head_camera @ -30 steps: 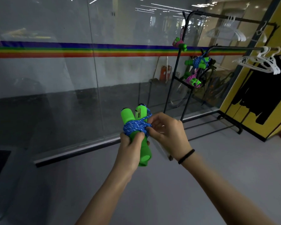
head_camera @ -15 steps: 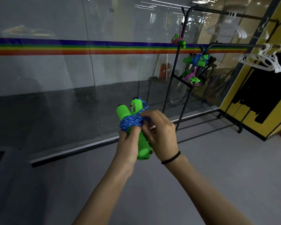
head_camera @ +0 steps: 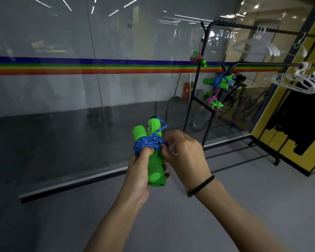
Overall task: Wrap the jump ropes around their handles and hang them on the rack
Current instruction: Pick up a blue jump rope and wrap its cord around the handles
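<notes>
— gripping is seen at the left hand point(head_camera: 137, 172): the two green handles point(head_camera: 154, 157) are clamped together in a closed fist, side by side and tilted, tops leaning away toward the glass wall point(head_camera: 80, 99).

— and the right hand point(head_camera: 186, 155)?

— it is curled against the right side of the bundle, and the blue rope point(head_camera: 149, 143) is pinched by its fingertips point(head_camera: 165, 149) just where the coils end. the rope is wound around the upper half of both handles, and one loose strand is carried up over the top of the taller handle.

— where is the bundle held?

— it is held in the air at chest height, between the two hands, over a grey floor point(head_camera: 244, 188). the rack point(head_camera: 205, 88) is stood well apart from it, up and to the right.

— is anything hung there?

— three wrapped ropes are seen on it. a pink-roped bundle point(head_camera: 198, 59) is hung highest on the upright post. a blue-roped bundle point(head_camera: 220, 81) is hung lower, to the right. a second pink-roped bundle point(head_camera: 214, 102) is placed just below that one. whether each is caught on a hook or on a bar cannot be told.

— what else is shown?

— white hangers point(head_camera: 302, 82) are hung on the rail at the right, before a yellow wall point(head_camera: 280, 140). a rainbow stripe point(head_camera: 98, 67) is run across the glass, and a black band point(head_camera: 201, 186) is worn on the right wrist.
</notes>
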Available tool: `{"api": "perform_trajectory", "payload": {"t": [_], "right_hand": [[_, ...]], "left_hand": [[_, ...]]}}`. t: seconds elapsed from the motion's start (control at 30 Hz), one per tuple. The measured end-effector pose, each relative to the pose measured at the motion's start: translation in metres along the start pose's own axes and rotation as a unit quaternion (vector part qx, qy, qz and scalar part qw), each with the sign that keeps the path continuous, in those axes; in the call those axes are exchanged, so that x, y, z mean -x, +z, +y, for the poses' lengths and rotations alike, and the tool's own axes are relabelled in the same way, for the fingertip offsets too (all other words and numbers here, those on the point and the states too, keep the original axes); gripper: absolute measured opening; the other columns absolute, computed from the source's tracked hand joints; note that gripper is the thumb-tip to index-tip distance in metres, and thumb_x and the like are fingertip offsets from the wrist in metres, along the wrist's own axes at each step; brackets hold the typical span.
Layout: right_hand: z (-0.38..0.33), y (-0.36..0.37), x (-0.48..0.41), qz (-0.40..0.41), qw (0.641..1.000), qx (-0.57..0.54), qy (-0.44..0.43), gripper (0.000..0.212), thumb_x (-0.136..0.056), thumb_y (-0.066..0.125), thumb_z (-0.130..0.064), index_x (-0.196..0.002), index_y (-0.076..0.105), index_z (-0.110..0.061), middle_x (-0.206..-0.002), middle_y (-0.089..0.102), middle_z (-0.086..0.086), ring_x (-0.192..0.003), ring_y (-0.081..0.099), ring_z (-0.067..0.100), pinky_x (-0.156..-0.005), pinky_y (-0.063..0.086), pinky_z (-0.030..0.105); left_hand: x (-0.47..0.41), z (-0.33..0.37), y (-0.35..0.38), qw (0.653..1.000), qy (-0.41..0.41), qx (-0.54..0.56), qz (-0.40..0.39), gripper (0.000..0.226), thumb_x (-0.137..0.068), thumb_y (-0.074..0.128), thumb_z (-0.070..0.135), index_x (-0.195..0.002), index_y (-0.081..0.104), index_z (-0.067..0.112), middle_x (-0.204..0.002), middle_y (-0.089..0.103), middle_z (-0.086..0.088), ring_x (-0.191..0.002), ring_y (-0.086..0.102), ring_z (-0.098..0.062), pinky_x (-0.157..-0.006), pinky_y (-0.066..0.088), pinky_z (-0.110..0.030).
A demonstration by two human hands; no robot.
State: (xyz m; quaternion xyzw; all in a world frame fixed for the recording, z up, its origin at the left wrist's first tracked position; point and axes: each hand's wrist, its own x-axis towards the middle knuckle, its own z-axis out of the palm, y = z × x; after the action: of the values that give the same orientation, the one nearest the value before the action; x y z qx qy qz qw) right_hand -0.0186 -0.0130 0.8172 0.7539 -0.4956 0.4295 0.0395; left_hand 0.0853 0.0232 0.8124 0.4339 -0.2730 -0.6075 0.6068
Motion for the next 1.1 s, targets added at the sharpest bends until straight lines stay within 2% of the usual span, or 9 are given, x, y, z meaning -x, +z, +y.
{"api": "perform_trajectory", "payload": {"t": [0.2,0.33,0.43,0.6,0.67,0.77,0.87,0.93,1.1], "right_hand": [[0.028,-0.004,-0.019,-0.031,0.993,-0.036,-0.107,0.024,-0.08,0.042,-0.026,-0.08,0.051,-0.004,-0.071,0.055,0.009,-0.053,0.052,0.028,-0.05,0.036,0.032],[0.037,-0.001,-0.032,0.01,0.996,-0.044,-0.074,0.021,-0.079,0.043,-0.024,-0.078,0.049,-0.004,-0.064,0.053,0.009,-0.047,0.049,0.028,-0.05,0.033,0.033],[0.042,0.005,-0.035,0.0,0.997,-0.072,-0.028,0.025,-0.075,0.04,-0.026,-0.081,0.05,-0.004,-0.063,0.052,0.007,-0.052,0.051,0.032,-0.052,0.029,0.033],[0.047,0.008,-0.028,-0.014,0.995,-0.096,-0.001,0.013,-0.078,0.048,-0.017,-0.086,0.052,-0.008,-0.073,0.047,-0.004,-0.062,0.052,0.026,-0.052,0.023,0.025],[0.048,0.007,-0.024,-0.015,0.991,-0.13,-0.005,0.017,-0.079,0.045,-0.024,-0.087,0.054,-0.012,-0.077,0.05,-0.007,-0.063,0.048,0.012,-0.056,0.031,0.021],[0.055,0.001,-0.021,-0.066,0.97,-0.234,0.018,0.012,-0.081,0.052,-0.023,-0.086,0.061,-0.017,-0.076,0.061,-0.007,-0.067,0.056,0.005,-0.062,0.04,0.008],[0.067,-0.015,-0.024,-0.194,0.906,-0.369,0.081,0.013,-0.076,0.071,-0.025,-0.084,0.066,-0.017,-0.077,0.065,0.0,-0.068,0.062,0.009,-0.068,0.053,0.021],[0.073,-0.022,-0.026,-0.268,0.858,-0.427,0.101,0.016,-0.07,0.069,-0.024,-0.085,0.066,-0.019,-0.08,0.065,0.005,-0.07,0.063,0.015,-0.07,0.056,0.026],[0.075,-0.028,-0.033,-0.298,0.9,-0.318,0.028,0.014,-0.073,0.073,-0.01,-0.077,0.064,-0.019,-0.072,0.067,0.003,-0.065,0.065,0.015,-0.068,0.055,0.028]], "left_hand": [[-0.011,0.0,0.014,0.998,0.0,-0.011,-0.056,0.027,-0.089,0.046,0.018,-0.109,0.057,0.003,-0.074,0.063,-0.013,-0.048,0.054,-0.02,-0.047,0.051,-0.03],[-0.023,-0.002,0.028,0.999,0.037,-0.022,-0.025,0.024,-0.089,0.049,0.017,-0.108,0.054,0.002,-0.078,0.061,-0.015,-0.046,0.055,-0.02,-0.048,0.05,-0.03],[-0.03,-0.011,0.034,0.991,0.097,-0.093,0.023,0.035,-0.079,0.059,0.025,-0.105,0.051,0.003,-0.082,0.055,-0.017,-0.061,0.054,-0.023,-0.05,0.046,-0.03],[-0.031,-0.016,0.035,0.97,0.156,-0.189,0.007,0.025,-0.07,0.053,0.033,-0.093,0.048,0.022,-0.072,0.053,0.001,-0.06,0.055,-0.008,-0.055,0.05,-0.038],[-0.032,-0.016,0.033,0.973,0.128,-0.191,-0.003,0.029,-0.07,0.054,0.033,-0.097,0.05,0.022,-0.078,0.057,-0.005,-0.068,0.058,-0.018,-0.062,0.053,-0.048],[-0.03,-0.008,0.023,0.99,0.032,-0.132,-0.034,0.027,-0.083,0.055,0.023,-0.108,0.057,0.014,-0.078,0.064,-0.01,-0.059,0.059,-0.022,-0.055,0.053,-0.035],[-0.03,0.003,0.009,0.983,-0.109,-0.049,-0.138,0.032,-0.077,0.049,0.023,-0.097,0.07,0.009,-0.081,0.069,-0.013,-0.061,0.061,-0.02,-0.056,0.053,-0.029],[-0.035,0.005,-0.001,0.972,-0.157,-0.023,-0.175,0.035,-0.071,0.049,0.026,-0.087,0.075,0.01,-0.085,0.069,-0.014,-0.064,0.063,-0.019,-0.058,0.054,-0.03],[-0.044,0.004,-0.01,0.953,-0.199,-0.062,-0.218,0.034,-0.071,0.051,0.026,-0.089,0.076,0.012,-0.089,0.07,-0.015,-0.066,0.065,-0.019,-0.064,0.055,-0.032]]}}
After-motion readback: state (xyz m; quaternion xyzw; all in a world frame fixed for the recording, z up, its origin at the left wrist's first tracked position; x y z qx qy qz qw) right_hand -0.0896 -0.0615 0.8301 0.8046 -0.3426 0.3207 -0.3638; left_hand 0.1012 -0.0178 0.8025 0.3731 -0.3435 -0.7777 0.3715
